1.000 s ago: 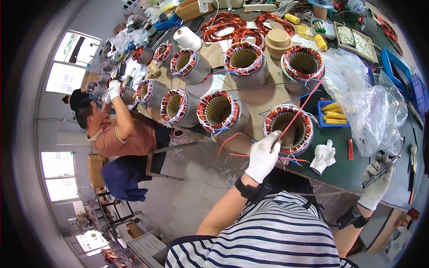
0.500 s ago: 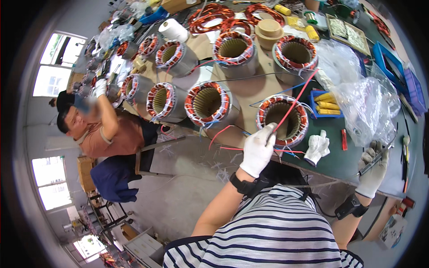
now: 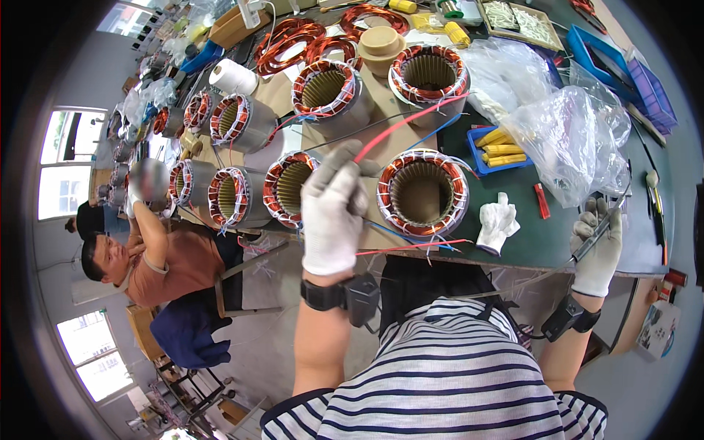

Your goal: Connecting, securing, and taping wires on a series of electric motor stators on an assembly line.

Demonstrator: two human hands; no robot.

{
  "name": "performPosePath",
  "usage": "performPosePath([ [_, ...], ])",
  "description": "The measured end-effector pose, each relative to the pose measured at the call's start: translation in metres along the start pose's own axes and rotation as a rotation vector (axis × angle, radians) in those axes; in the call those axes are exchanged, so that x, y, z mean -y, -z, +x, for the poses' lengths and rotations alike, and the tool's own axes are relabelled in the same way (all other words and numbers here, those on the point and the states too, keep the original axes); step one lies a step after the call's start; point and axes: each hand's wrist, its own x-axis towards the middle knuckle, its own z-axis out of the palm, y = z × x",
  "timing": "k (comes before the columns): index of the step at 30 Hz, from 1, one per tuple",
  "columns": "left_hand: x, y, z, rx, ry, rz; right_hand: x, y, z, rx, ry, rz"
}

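Note:
My left hand (image 3: 334, 209), in a white glove with grey fingertips, is closed around a red wire (image 3: 411, 121). The wire slants up and right toward the rim of a back stator. That hand hovers in front of a stator (image 3: 282, 187) with copper windings laced in white, partly hiding it. To its right stands the nearest stator (image 3: 423, 196), bore facing up, with blue and red leads (image 3: 418, 248) at its front edge. At the bench's right side my gloved right hand (image 3: 598, 246) grips a slim dark tool (image 3: 607, 226) with a thin tip and a cord; its exact kind is unclear.
More stators (image 3: 323, 92) fill the bench's middle and left. An empty white glove (image 3: 498, 224), a red piece (image 3: 542, 201), a blue bin (image 3: 504, 152) of yellow pieces and clear plastic bags (image 3: 572, 132) lie right. A co-worker (image 3: 172, 257) sits at left.
My left hand has moved left and up, away from the nearest stator, still holding the red wire. The whole view has shifted, and my right hand keeps its grip on the tool.

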Motion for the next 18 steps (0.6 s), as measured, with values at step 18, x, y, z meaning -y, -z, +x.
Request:
performPosePath([
  [18, 0.019, 0.007, -0.036, 0.146, -0.106, 0.785, 0.01, 0.014, 0.02, -0.016, -0.017, -0.005],
])
